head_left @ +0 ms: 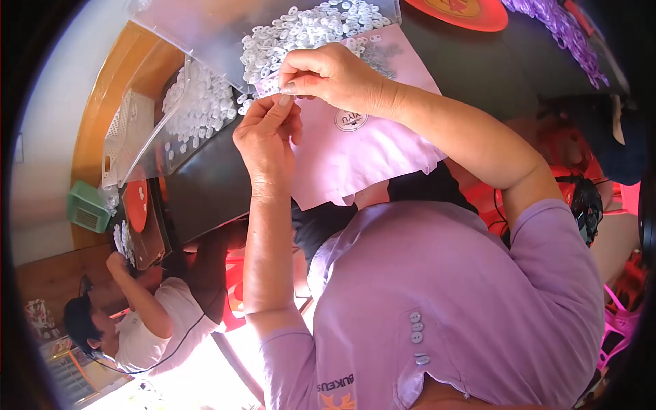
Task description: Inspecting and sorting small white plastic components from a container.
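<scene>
My left hand (pixel 266 137) and my right hand (pixel 336 76) meet fingertip to fingertip above a pink sheet (pixel 362 160). Both are closed in a pinch. Whatever sits between the fingers is too small and too covered to name. Just beyond them lies a heap of small white plastic pieces with holes (pixel 301 34), spread in a clear tray (pixel 219 27). On the far part of the pink sheet, beside my right hand, rests a cluster of small grey metallic bits (pixel 383 60).
Left of the tray is a second heap of white pieces (pixel 201 99). A green basket (pixel 89 207) stands farther left. At the lower left another person (pixel 160 314) handles white pieces near a red plate (pixel 136 205). Far right are a red-rimmed plate (pixel 482 20) and purple cords (pixel 564 34).
</scene>
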Action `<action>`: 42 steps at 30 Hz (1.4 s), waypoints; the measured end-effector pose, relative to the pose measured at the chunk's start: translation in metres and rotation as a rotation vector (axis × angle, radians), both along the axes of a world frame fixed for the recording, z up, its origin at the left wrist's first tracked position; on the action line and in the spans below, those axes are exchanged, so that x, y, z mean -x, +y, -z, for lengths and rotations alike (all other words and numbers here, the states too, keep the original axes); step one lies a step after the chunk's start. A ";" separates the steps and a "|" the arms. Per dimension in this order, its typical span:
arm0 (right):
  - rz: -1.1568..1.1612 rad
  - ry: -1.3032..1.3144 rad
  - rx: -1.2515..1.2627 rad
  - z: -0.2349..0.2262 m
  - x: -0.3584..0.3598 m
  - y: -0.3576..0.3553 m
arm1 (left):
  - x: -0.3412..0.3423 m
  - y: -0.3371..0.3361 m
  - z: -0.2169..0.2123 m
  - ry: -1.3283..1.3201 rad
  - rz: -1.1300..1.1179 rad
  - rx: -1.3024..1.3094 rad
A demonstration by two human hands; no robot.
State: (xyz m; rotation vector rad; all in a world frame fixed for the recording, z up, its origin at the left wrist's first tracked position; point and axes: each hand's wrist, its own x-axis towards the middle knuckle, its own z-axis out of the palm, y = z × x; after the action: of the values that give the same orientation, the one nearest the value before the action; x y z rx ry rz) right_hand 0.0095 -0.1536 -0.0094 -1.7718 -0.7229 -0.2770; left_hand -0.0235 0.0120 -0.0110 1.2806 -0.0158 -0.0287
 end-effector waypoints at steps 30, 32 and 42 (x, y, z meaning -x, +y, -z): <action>0.105 -0.189 0.094 0.018 -0.003 0.007 | 0.010 -0.006 0.017 -0.013 -0.112 0.080; 0.105 -0.210 0.110 0.019 -0.002 0.007 | 0.011 -0.006 0.018 -0.023 -0.119 0.076; 0.075 -0.192 0.145 0.014 0.002 0.010 | 0.008 -0.003 0.018 -0.032 -0.126 -0.042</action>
State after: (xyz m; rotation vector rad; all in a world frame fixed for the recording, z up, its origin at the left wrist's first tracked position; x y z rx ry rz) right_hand 0.0078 -0.1431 -0.0229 -1.9305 -0.8310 -0.4601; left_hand -0.0319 0.0089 -0.0287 1.3222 0.0385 0.1004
